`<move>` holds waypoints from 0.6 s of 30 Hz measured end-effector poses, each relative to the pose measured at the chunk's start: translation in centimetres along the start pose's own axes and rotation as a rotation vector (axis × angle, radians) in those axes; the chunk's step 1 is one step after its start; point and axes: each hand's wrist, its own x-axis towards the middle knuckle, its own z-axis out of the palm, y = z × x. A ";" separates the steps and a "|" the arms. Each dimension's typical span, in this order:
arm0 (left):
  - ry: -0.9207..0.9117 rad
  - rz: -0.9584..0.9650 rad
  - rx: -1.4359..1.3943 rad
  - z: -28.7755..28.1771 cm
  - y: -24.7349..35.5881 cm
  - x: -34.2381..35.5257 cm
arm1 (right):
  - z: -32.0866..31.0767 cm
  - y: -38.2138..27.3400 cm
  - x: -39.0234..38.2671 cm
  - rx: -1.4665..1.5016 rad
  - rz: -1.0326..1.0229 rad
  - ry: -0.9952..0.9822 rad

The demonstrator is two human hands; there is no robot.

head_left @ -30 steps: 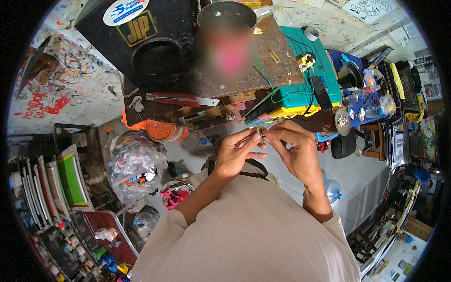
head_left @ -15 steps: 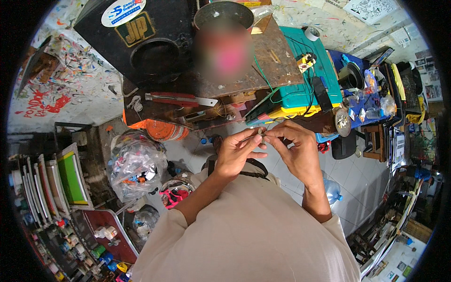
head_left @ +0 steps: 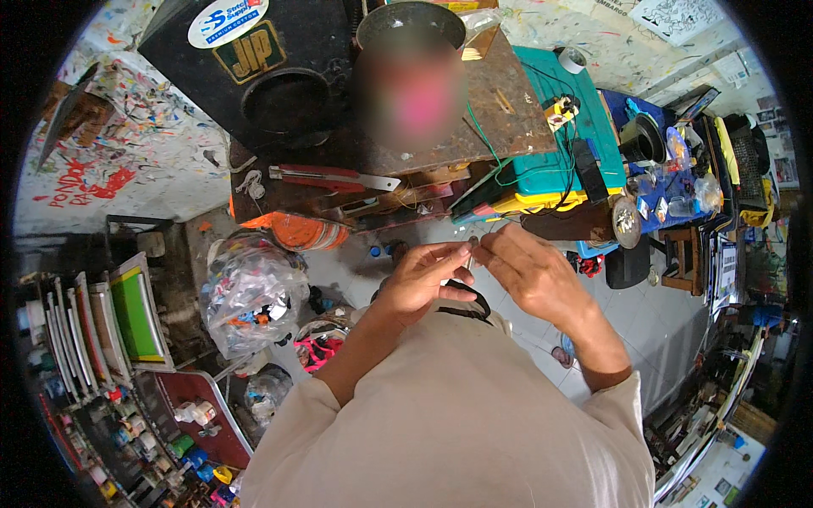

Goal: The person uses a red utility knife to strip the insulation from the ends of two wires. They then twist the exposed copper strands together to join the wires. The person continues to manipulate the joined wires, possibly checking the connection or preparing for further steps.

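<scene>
1. Pinching a small greyish item (head_left: 471, 251), too tiny to identify, the left hand (head_left: 417, 284) holds it between thumb and fingers, just beyond the beige shirt (head_left: 474, 398).
2. The right hand (head_left: 535, 273) bends its fingers close against it; whether they grip, I cannot tell.
3. Farther out, a red-handled tool (head_left: 326, 178) lies left of a teal-and-yellow box (head_left: 539, 172).

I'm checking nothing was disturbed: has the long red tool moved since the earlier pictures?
No. Against the black box, the long red tool shows no shift either way; the view itself moved.
</scene>
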 end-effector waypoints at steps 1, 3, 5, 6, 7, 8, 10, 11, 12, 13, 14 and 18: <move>-0.009 -0.009 0.039 -0.3 0.1 0.0 | -0.1 0.3 0.1 -0.034 -0.076 -0.029; 0.000 0.020 0.103 -0.4 0.2 0.0 | -0.2 0.6 0.6 -0.002 -0.104 -0.028; 0.040 0.097 0.156 -0.2 0.2 0.0 | -0.1 1.1 1.1 0.079 -0.049 0.006; 0.066 0.139 0.108 -0.1 0.2 0.1 | 0.2 1.5 1.4 0.143 0.019 0.040; 0.093 0.180 0.059 0.0 0.0 0.3 | 0.4 1.6 1.7 0.208 0.088 0.074; 0.122 0.225 0.008 0.0 -0.1 0.5 | 0.5 1.5 2.2 0.264 0.187 0.162; 0.182 0.300 -0.011 0.1 -0.5 1.2 | 1.3 0.7 2.4 0.443 0.492 0.199; 0.209 0.330 -0.020 0.2 -0.8 1.5 | 1.8 0.4 2.1 0.531 0.654 0.217; 0.211 0.353 -0.010 0.2 -0.8 1.6 | 2.5 0.6 1.9 0.523 0.667 0.266; 0.212 0.375 0.000 0.2 -0.9 1.8 | 2.9 0.6 1.8 0.575 0.687 0.241; 0.212 0.396 0.011 0.2 -0.9 1.8 | 3.1 0.6 1.7 0.628 0.709 0.217; 0.202 0.460 0.072 -0.1 -0.9 1.7 | 3.1 0.5 1.8 0.761 0.748 0.183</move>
